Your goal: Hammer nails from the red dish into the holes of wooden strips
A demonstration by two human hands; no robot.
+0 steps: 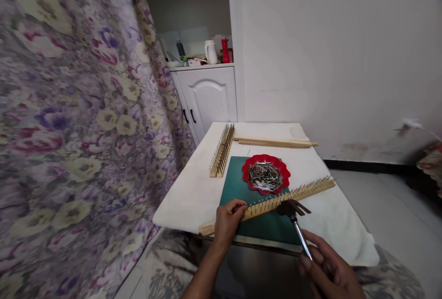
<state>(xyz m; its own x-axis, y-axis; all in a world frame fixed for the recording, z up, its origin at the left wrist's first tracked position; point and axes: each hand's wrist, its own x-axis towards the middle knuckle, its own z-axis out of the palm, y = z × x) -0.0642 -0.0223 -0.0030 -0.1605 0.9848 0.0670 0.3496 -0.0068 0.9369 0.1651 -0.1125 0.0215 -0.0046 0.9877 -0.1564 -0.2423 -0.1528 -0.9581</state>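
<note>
A white-covered table (186, 197) carries a green rectangular mat (235, 179). Diagonally across the mat lies a long, pale wooden strip (263, 208) studded with rows of nails (312, 187); it is probably light and stiff, best held at its bare left end. The left hand (228, 221) rests over the strip near that end, thumb and fingertips gathered at its upper face; whether they pinch a nail cannot be told. Just behind the strip, a red scalloped bowl (284, 170) is best lifted by its rim. The right hand (326, 266) wraps its fingers about the shiny metal handle of a dark-headed claw hammer (294, 219), likely head-heavy and rigid, its smooth handle rewarding a firm, low hold. Smallest are the loose, slim metal nails (265, 177) heaped in the bowl, presumably hard and slippery, suited to fingertips.
</note>
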